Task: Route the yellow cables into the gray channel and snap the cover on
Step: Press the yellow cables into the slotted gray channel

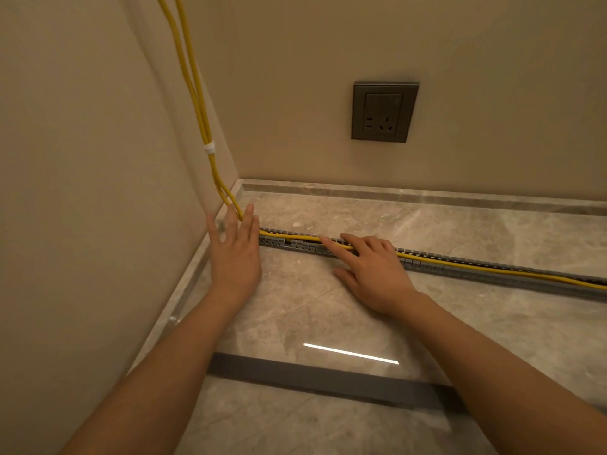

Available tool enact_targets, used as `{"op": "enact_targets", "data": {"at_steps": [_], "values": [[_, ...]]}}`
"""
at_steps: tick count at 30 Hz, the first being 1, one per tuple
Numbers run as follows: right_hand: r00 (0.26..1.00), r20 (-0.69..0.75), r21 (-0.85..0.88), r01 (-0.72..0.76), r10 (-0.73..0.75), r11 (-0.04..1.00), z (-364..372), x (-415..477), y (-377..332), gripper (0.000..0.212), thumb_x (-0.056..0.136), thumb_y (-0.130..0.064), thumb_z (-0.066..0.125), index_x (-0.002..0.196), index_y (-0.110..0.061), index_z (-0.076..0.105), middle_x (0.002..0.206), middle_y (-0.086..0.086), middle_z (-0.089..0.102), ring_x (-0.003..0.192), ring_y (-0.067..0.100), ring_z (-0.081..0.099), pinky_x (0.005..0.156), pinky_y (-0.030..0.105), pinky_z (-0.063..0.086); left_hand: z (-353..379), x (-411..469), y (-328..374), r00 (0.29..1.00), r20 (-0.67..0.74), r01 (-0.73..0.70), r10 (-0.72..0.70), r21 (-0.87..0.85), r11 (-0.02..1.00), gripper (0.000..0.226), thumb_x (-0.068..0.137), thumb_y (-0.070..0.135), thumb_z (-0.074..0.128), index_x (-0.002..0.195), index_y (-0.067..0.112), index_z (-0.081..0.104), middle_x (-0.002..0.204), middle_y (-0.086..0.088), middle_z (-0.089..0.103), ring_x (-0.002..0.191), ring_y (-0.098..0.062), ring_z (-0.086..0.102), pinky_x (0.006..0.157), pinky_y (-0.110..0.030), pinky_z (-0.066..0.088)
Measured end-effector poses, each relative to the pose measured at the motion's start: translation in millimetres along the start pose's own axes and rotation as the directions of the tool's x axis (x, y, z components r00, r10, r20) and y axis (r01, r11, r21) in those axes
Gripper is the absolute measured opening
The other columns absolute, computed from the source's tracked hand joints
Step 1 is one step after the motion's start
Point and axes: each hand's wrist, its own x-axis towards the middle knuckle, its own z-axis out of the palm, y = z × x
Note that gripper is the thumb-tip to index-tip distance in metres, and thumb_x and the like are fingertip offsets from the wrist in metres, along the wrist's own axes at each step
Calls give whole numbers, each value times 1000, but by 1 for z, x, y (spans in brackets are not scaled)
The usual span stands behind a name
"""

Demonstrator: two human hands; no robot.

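Two yellow cables [193, 83] hang down the left wall corner, bound by a white tie [209, 148], then bend into the gray slotted channel [460, 269] lying across the marble floor. My left hand [235, 254] lies flat with straight fingers at the channel's left end, fingertips touching the cables where they bend. My right hand [371, 267] presses the cables down into the channel with straight index and middle fingers. A long gray cover strip [328, 379] lies flat on the floor nearer to me, apart from the channel.
A dark gray wall socket [384, 111] sits on the back wall above the floor. Beige walls meet at the corner on the left. A marble skirting [427, 195] runs along the back wall. The glossy floor [328, 310] reflects a light strip.
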Motion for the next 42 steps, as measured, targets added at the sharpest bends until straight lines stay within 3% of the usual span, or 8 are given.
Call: {"op": "enact_targets", "data": {"at_steps": [4,10,15,21,26,30,35,42], "values": [[1000,11,13,-28,28,1000,1,4,-1,52,94,-51,33,144,-40,21,148,-3,36,124,23,38,100,39,26,-8,0,11,995,49,-76,82,-110,991,60,92,24,25,146,5,10,157,-13,7,143,-34,-6,110,-56,-13],[999,29,28,-41,41,999,2,6,-2,53,93,-52,34,144,-42,20,151,-5,32,126,22,37,103,39,25,-21,-10,34,997,-5,-65,71,-474,878,57,92,24,40,144,9,22,150,-15,24,139,-29,19,116,-47,8],[1000,24,-2,-17,17,1000,4,2,-1,57,94,-53,30,146,-40,13,154,-4,24,130,22,33,107,39,22,-24,-5,35,995,100,73,-28,-486,871,74,91,43,43,146,9,7,150,-17,16,132,-30,33,109,-52,17],[1000,0,34,6,-6,999,0,2,1,49,98,-41,31,145,-40,19,153,-4,28,127,23,36,105,38,25,-16,1,19,990,117,123,-78,-451,884,66,93,54,27,146,16,18,147,-3,29,119,-23,49,100,-53,26],[1000,-20,45,4,-3,999,2,1,8,60,94,-8,45,143,-37,28,147,-2,39,119,23,42,99,33,30,-13,8,10,990,110,135,-88,-550,824,54,95,46,35,140,17,35,148,0,34,128,-21,43,101,-49,27],[999,-38,41,-6,8,999,4,3,8,57,94,-10,48,141,-38,32,142,-2,45,112,23,45,94,34,33,-10,10,0,999,-31,-36,22,-538,842,42,92,39,44,131,23,47,139,3,50,133,-16,37,102,-45,24],[999,-52,27,1,0,1000,4,2,9,57,94,-11,46,142,-38,31,143,-4,44,112,22,45,94,32,32,10,-7,-12,996,24,-73,90,-410,909,60,94,49,30,147,24,16,156,10,13,143,-4,4,109,-51,18],[998,-62,48,33,-30,998,2,-4,16,58,94,-9,44,144,-34,28,139,-5,45,112,20,45,91,29,31,16,-12,-13,998,48,-23,47,-418,908,67,91,58,21,148,27,5,156,12,3,142,-2,2,104,-49,25]]}}
